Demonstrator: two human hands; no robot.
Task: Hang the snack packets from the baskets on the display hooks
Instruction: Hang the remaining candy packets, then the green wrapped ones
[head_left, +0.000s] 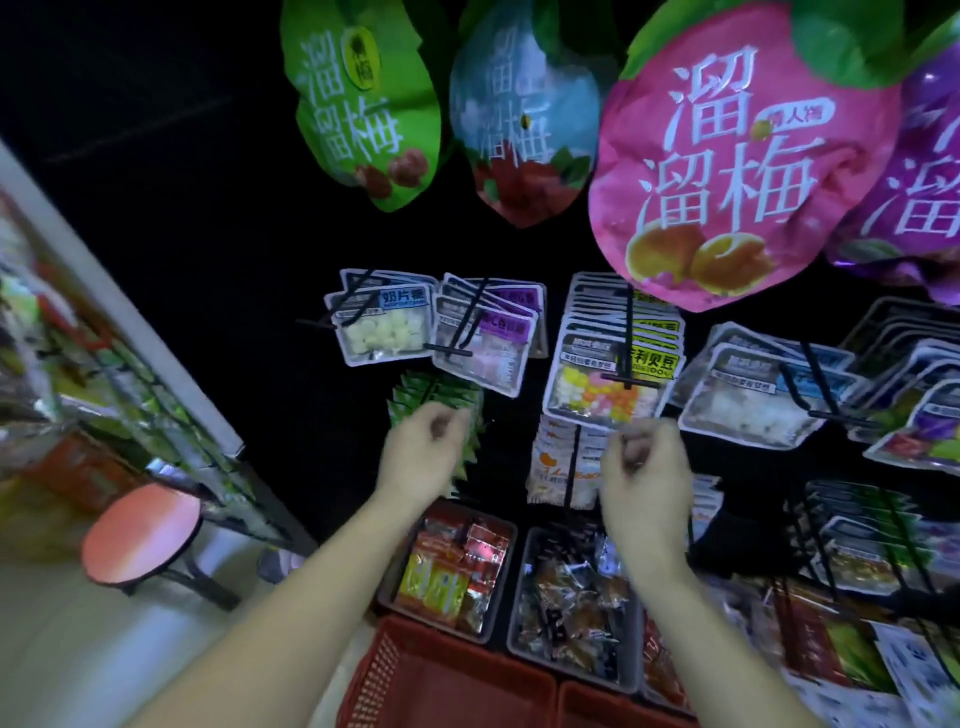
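1. A dark display panel (208, 234) fills the background, studded with black hooks (629, 338) that already carry rows of flat packets, with large plum bags (737, 156) hanging above.
2. Below stand two grey bins. The left bin (436, 626) holds red and yellow snack packets (452, 571). The right bin (519, 587) holds dark, crinkly wrapped ones (566, 597). A red basket (415, 691) sits nearest the person.
3. The left hand (423, 447) is raised in front of the green packets (441, 400) with its fingers curled. Whether it pinches one cannot be told.
4. The right hand (644, 457) hovers before the orange-and-white packets (561, 462), curled into a loose fist with nothing visible in it.
5. The packets look light, thin and floppy, with slick foil or film that likely slips and crackles.
6. The best hold is probably a pinch at the top seam beside the hang hole, keeping the hole clear to thread onto a hook.
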